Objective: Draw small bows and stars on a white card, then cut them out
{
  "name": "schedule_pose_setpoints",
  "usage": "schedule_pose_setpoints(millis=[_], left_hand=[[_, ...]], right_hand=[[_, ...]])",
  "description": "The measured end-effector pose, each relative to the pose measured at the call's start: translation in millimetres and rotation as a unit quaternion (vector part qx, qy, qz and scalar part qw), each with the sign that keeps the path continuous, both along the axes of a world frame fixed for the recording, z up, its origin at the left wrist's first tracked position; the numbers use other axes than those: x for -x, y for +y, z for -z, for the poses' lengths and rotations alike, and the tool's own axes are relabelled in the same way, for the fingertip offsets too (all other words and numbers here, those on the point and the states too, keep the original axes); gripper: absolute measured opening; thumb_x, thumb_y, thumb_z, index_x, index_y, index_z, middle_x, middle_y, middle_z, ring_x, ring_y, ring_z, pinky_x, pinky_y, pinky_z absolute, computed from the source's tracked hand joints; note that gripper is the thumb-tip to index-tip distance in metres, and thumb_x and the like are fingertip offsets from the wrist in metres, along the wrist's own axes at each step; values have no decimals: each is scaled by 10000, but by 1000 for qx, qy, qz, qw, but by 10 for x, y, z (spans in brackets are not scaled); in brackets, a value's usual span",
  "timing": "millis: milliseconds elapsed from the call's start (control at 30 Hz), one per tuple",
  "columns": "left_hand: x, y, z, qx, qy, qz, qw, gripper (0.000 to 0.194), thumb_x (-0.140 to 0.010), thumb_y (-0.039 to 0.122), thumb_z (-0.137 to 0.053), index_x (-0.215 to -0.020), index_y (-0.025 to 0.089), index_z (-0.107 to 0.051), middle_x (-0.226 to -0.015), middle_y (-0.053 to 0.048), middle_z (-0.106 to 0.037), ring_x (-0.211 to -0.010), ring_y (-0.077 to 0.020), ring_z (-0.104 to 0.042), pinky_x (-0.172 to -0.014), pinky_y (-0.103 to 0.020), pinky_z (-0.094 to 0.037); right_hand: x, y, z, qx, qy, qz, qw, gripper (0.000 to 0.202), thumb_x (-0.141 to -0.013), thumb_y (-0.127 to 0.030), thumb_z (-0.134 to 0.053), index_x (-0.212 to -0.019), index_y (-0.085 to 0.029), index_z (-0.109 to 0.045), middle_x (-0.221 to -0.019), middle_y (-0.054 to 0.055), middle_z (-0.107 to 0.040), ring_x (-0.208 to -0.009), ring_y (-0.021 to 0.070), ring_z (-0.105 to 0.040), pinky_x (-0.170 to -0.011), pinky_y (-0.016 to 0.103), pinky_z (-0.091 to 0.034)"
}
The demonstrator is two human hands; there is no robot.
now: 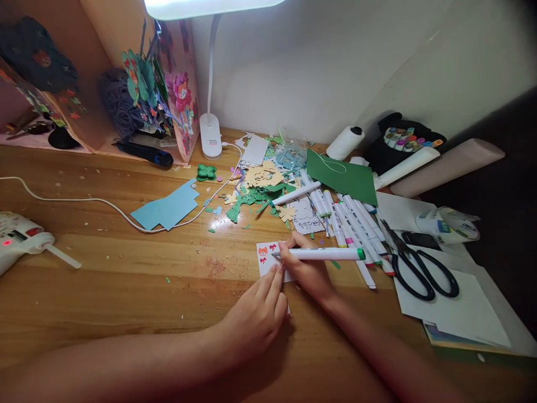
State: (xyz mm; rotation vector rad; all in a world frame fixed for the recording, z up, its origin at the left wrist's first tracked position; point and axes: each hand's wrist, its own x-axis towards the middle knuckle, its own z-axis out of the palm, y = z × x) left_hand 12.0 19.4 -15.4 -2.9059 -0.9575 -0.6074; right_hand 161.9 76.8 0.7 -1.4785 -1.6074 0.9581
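Note:
A small white paper card [265, 265] lies on the wooden table, with an orange animal face and red bows drawn on it. My left hand [255, 313] presses on the card's lower part, its fingers stretched out and close together. Held in a writing grip by my right hand [308, 271] is a white marker [323, 253] with a green end. The marker's tip points left and meets or nearly meets the card beside the drawings; exact contact cannot be made out. My hands cover part of the card.
Coloured paper scraps [264, 182] and several markers [356, 224] lie beyond my hands. Black-handled scissors [419, 268] rest on white papers at right. A white cable [96, 200] crosses from the lamp base [211, 137]. A glue gun [25, 240] lies left, near blue paper [168, 207].

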Motion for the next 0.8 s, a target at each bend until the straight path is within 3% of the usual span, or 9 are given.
schedule_pose_setpoints(millis=[800], left_hand=[[-9, 9, -35, -41, -6, -5, 999, 242, -891, 201, -381, -788, 72, -559, -1179, -288, -567, -1149, -326, -530, -944, -362, -408]], right_hand=[[-16, 2, 42, -26, -22, -6, 999, 315, -832, -306, -511, -586, -217, -337, -527, -64, -362, -499, 115, -369, -480, 232, -286]])
